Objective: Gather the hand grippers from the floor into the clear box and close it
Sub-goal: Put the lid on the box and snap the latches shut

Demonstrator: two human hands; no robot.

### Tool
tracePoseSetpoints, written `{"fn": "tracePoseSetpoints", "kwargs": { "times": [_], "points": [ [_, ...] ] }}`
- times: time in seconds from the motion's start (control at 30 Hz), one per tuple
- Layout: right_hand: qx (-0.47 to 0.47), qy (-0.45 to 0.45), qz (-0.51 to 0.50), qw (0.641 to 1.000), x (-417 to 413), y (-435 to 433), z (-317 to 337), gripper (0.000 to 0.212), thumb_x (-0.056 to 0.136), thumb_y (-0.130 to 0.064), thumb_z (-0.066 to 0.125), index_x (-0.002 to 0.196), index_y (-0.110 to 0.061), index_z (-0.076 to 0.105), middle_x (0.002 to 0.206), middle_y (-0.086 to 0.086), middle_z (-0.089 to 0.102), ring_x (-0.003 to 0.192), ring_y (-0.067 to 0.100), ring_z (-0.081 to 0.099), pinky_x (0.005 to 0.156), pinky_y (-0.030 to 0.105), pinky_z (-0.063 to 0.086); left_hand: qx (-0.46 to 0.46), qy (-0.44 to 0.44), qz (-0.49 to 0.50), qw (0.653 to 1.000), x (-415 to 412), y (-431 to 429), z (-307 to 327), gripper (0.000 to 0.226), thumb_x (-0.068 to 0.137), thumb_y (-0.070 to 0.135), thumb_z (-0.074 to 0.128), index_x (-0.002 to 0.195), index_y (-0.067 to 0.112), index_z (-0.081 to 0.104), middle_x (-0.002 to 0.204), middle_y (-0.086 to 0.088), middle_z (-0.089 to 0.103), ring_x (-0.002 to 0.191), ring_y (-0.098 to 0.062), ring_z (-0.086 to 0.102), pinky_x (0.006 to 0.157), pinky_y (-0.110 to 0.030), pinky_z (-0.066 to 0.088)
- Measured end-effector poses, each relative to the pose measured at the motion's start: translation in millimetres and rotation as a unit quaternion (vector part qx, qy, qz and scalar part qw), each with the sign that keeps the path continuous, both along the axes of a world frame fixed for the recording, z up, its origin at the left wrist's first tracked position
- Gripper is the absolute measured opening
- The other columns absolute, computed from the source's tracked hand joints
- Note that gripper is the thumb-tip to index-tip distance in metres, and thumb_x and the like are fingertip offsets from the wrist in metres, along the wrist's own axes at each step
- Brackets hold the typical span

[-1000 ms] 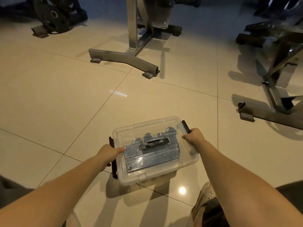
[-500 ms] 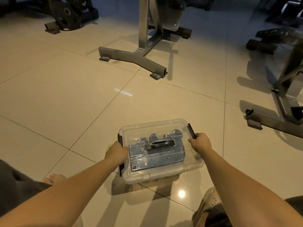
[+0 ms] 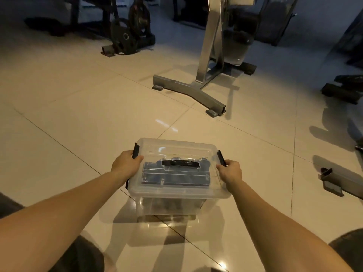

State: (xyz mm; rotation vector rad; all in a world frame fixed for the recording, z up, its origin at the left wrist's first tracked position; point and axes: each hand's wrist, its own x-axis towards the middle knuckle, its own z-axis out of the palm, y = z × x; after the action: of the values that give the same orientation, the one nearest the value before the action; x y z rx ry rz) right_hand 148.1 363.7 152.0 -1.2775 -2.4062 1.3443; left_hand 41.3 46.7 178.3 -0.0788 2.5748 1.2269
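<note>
1. Since the earlier frame the view has tipped up and the clear box (image 3: 172,205) now sits square to the person rather than turned; both hands are on its ends as before.
2. The left hand (image 3: 125,163) grips the clear box at the left latch (image 3: 135,151), thumb on the lid (image 3: 176,148). The right hand (image 3: 229,171) curls round the end at the right latch (image 3: 221,159).
3. The box stands on the floor (image 3: 78,114) between the forearms, lid on. Dark shapes inside, probably the hand grippers (image 3: 170,208), are too dim to count.
4. The step in hand looks like closing; whether the latches are snapped I cannot tell. Next, each latch wants pressing home against the box wall.
5. A grey machine base (image 3: 188,93) lies well beyond, weight plates (image 3: 125,38) farther off, and another frame foot (image 3: 334,179) to the right. None of these hinders the hands.
</note>
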Motion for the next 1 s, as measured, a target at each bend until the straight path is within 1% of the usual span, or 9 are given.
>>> {"fn": "tracePoseSetpoints", "kwargs": {
  "times": [0.13, 0.23, 0.37, 0.47, 0.6, 0.73, 0.83, 0.9, 1.0],
  "points": [
    [-0.015, 0.049, 0.051, 0.997, -74, -60, 71, 0.036, 0.089, -0.021, 0.068, 0.123, -0.011, 0.066, 0.102, 0.005, 0.068, 0.096, 0.031, 0.067, 0.092, 0.049, 0.057, 0.028, 0.046, 0.05, 0.997, -37, -72, 59, 0.041, 0.095, 0.033, 0.063, 0.133, 0.016, 0.061, 0.117, -0.01, 0.069, 0.098, -0.03, 0.064, 0.087, -0.041, 0.054],
    [-0.044, 0.092, 0.086, 0.991, -128, -116, 132, 0.035, 0.09, -0.017, 0.066, 0.125, -0.014, 0.064, 0.105, 0.005, 0.067, 0.095, 0.027, 0.067, 0.091, 0.047, 0.058, 0.042, 0.107, 0.093, 0.989, -67, -130, 110, 0.037, 0.095, 0.031, 0.063, 0.129, 0.017, 0.062, 0.113, -0.007, 0.068, 0.096, -0.031, 0.063, 0.083, -0.039, 0.053],
    [-0.109, 0.161, 0.158, 0.968, -184, -191, 185, 0.034, 0.089, -0.003, 0.06, 0.122, -0.009, 0.063, 0.105, 0.008, 0.065, 0.089, 0.022, 0.062, 0.093, 0.049, 0.056, 0.05, 0.184, 0.181, 0.965, -96, -204, 167, 0.043, 0.099, 0.029, 0.056, 0.14, 0.017, 0.054, 0.119, -0.009, 0.064, 0.096, -0.029, 0.058, 0.08, -0.036, 0.046],
    [-0.151, 0.199, 0.197, 0.948, -222, -248, 208, 0.037, 0.086, 0.004, 0.057, 0.121, -0.005, 0.065, 0.115, 0.011, 0.062, 0.087, 0.022, 0.058, 0.096, 0.053, 0.053, 0.035, 0.225, 0.252, 0.941, -101, -259, 190, 0.04, 0.1, 0.028, 0.056, 0.137, 0.014, 0.056, 0.122, -0.011, 0.064, 0.094, -0.028, 0.055, 0.081, -0.038, 0.047],
    [-0.205, 0.196, 0.278, 0.918, -270, -333, 223, 0.05, 0.085, 0.005, 0.056, 0.133, -0.011, 0.06, 0.118, 0.008, 0.059, 0.108, 0.032, 0.056, 0.097, 0.052, 0.051, 0.031, 0.246, 0.356, 0.901, -80, -335, 187, 0.04, 0.099, 0.03, 0.057, 0.136, 0.016, 0.056, 0.118, -0.009, 0.065, 0.097, -0.028, 0.059, 0.079, -0.04, 0.047],
    [-0.216, 0.175, 0.403, 0.872, -292, -429, 220, 0.052, 0.086, 0.007, 0.054, 0.135, -0.008, 0.059, 0.122, 0.01, 0.061, 0.107, 0.032, 0.057, 0.086, 0.046, 0.052, 0.022, 0.229, 0.476, 0.849, -32, -396, 170, 0.039, 0.098, 0.027, 0.056, 0.136, 0.016, 0.056, 0.104, -0.006, 0.063, 0.085, -0.026, 0.06, 0.072, -0.035, 0.046],
    [-0.217, 0.149, 0.485, 0.834, -295, -499, 209, 0.056, 0.086, 0.012, 0.053, 0.138, -0.008, 0.059, 0.12, 0.009, 0.06, 0.102, 0.03, 0.057, 0.084, 0.044, 0.049, -0.01, 0.204, 0.565, 0.799, 13, -430, 152, 0.041, 0.1, 0.031, 0.055, 0.138, 0.017, 0.053, 0.112, 0.0, 0.063, 0.077, -0.023, 0.059, 0.063, -0.032, 0.051],
    [-0.215, 0.124, 0.533, 0.809, -290, -543, 194, 0.054, 0.087, 0.015, 0.053, 0.137, -0.006, 0.059, 0.116, 0.009, 0.058, 0.095, 0.026, 0.056, 0.083, 0.041, 0.047, -0.02, 0.191, 0.612, 0.768, 45, -446, 135, 0.04, 0.101, 0.036, 0.054, 0.137, 0.019, 0.053, 0.109, 0.003, 0.067, 0.074, -0.023, 0.066, 0.063, -0.038, 0.06],
    [-0.216, 0.08, 0.586, 0.777, -279, -605, 163, 0.054, 0.085, 0.017, 0.054, 0.134, -0.003, 0.06, 0.116, 0.009, 0.057, 0.103, 0.03, 0.052, 0.085, 0.037, 0.043, -0.013, 0.162, 0.667, 0.727, 90, -465, 102, 0.039, 0.101, 0.044, 0.052, 0.134, 0.023, 0.055, 0.102, 0.001, 0.069, 0.077, -0.023, 0.07, 0.071, -0.045, 0.063]
  ]
}}
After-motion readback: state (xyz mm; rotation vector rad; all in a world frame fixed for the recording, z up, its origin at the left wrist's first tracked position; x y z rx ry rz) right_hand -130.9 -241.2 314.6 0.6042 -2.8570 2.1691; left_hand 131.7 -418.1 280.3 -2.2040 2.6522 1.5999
